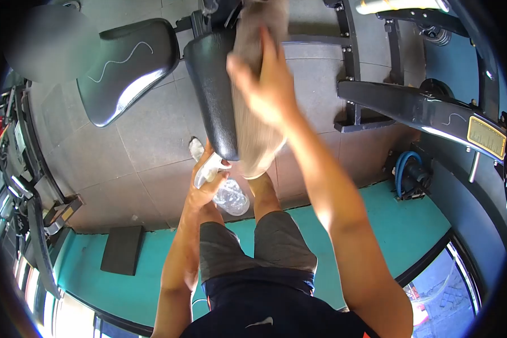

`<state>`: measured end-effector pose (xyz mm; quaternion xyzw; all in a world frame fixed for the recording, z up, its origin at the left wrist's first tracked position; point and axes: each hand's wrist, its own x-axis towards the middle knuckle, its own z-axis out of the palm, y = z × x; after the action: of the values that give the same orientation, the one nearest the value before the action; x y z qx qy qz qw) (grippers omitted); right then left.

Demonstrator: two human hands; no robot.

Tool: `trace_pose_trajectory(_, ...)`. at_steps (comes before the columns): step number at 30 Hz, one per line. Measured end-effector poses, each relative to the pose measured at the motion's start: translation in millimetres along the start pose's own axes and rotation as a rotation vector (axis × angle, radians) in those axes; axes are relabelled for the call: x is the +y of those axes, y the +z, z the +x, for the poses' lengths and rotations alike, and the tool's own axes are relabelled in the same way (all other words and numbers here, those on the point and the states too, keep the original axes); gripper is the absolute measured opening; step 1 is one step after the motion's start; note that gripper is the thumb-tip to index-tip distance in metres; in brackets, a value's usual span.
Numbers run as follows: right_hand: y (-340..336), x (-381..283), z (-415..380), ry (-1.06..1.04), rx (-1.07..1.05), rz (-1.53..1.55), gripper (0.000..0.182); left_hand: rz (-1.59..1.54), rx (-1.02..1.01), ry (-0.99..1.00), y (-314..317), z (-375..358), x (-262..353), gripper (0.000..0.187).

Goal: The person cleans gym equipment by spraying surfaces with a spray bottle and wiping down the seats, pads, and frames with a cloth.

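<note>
My left hand [204,185] is closed around the white trigger head of a spray bottle [231,198]; its clear body hangs below my fingers. My right hand [269,90] holds a long grey-brown cloth [257,132], with the thumb apart from the fingers. Motion blurs both the hand and the cloth. The cloth hangs along the right side of a narrow black padded seat [214,96], covering part of it. I see the bottle just below the near end of this pad.
A wider black pad [132,62] sits to the left. Dark metal machine frames [411,98] stand on the right, near a blue hose coil [405,172]. A dark mat [122,250] lies on the green floor strip [163,259]. Grey tiles [152,146] cover the floor ahead.
</note>
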<state>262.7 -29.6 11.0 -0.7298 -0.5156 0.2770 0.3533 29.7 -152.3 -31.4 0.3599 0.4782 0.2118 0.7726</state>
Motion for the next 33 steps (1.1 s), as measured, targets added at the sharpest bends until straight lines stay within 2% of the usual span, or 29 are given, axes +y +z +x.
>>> trace_pose_trajectory(1, 3.7, 17.1, 37.5, -0.018, -0.031, 0.130, 0.083, 0.014, 0.017, 0.003, 2.8, 2.1, 5.3, 0.074)
trace_pose_trajectory(3, 2.2, 21.8, 36.8, 0.075, -0.106, 0.372, 0.083, -0.040, 0.052, 0.061, 2.6, -1.4, -8.8, 0.061)
trace_pose_trajectory(5, -0.5, -1.1, -28.4, 0.064, 0.032, 0.065, 0.081, -0.185, -0.027, 0.024, 0.7, 9.8, -19.2, 0.057)
trace_pose_trajectory(6, 1.0, -2.1, -70.7, -0.013, 0.035, -0.047, 0.081, -0.255, -0.068, 0.001, -2.3, 13.8, -26.3, 0.055)
trace_pose_trajectory(7, 1.0, 0.5, -109.8, -0.076, 0.011, -0.155, 0.081, -0.199, -0.097, -0.202, -17.8, 15.5, -47.1, 0.054)
trace_pose_trajectory(8, 1.9, -5.3, -133.9, -0.162, 0.028, -0.243, 0.082, -0.146, -0.026, -0.087, -13.1, 13.6, -45.6, 0.058)
trace_pose_trajectory(10, 5.9, -17.0, -124.3, -0.156, -0.001, -0.420, 0.081, -0.011, 0.090, 0.112, 4.6, 8.7, -27.1, 0.066)
trace_pose_trajectory(12, 11.0, -20.0, -64.7, -0.175, 0.029, -0.398, 0.077, 0.163, 0.183, 0.245, 24.7, -5.6, 3.3, 0.077)
trace_pose_trajectory(13, 9.4, -32.0, -34.1, -0.095, -0.002, -0.336, 0.074, 0.258, 0.219, 0.287, 35.8, -18.7, 18.8, 0.082)
trace_pose_trajectory(14, 13.7, -32.4, -9.8, -0.101, 0.041, -0.253, 0.072, 0.345, 0.221, 0.288, 38.3, -23.2, 20.2, 0.085)
trace_pose_trajectory(16, 21.8, -24.9, -9.9, -0.157, 0.131, -0.307, 0.074, 0.520, 0.228, 0.291, 43.5, -32.2, 23.0, 0.090)
trace_pose_trajectory(17, 18.5, -23.9, -28.9, -0.145, 0.091, -0.320, 0.074, 0.511, 0.229, 0.332, 44.1, -29.0, 16.3, 0.091)
trace_pose_trajectory(20, 3.4, -9.8, -128.5, -0.097, -0.043, -0.297, 0.081, 0.411, 0.210, 0.274, 42.7, -25.6, 20.2, 0.091)
trace_pose_trajectory(21, -4.9, -15.2, -138.9, -0.093, -0.042, -0.192, 0.082, 0.431, 0.200, 0.250, 36.8, -25.2, 21.2, 0.090)
trace_pose_trajectory(24, 10.5, -5.2, -106.3, -0.152, 0.040, -0.292, 0.082, 0.429, 0.158, 0.243, 32.5, -22.4, 20.7, 0.088)
trace_pose_trajectory(27, 13.0, -7.1, 11.3, -0.067, 0.051, -0.100, 0.074, 0.400, 0.156, 0.234, 26.0, -23.9, 6.7, 0.086)
trace_pose_trajectory(28, 7.9, 2.5, 39.2, -0.039, -0.038, 0.017, 0.073, 0.394, 0.175, 0.265, 21.8, -24.0, -4.7, 0.085)
trace_pose_trajectory(29, 3.7, 16.2, 43.4, -0.052, -0.055, 0.163, 0.080, 0.440, 0.183, 0.269, 22.0, -25.5, -2.5, 0.084)
trace_pose_trajectory(31, 9.9, 62.2, 20.9, 0.255, -0.153, 0.353, 0.091, 0.404, 0.191, 0.254, 24.6, -26.9, 7.9, 0.081)
trace_pose_trajectory(33, -8.1, 53.9, -27.9, 0.498, -0.178, 0.522, 0.089, 0.444, 0.176, 0.293, 20.5, -30.5, 22.6, 0.078)
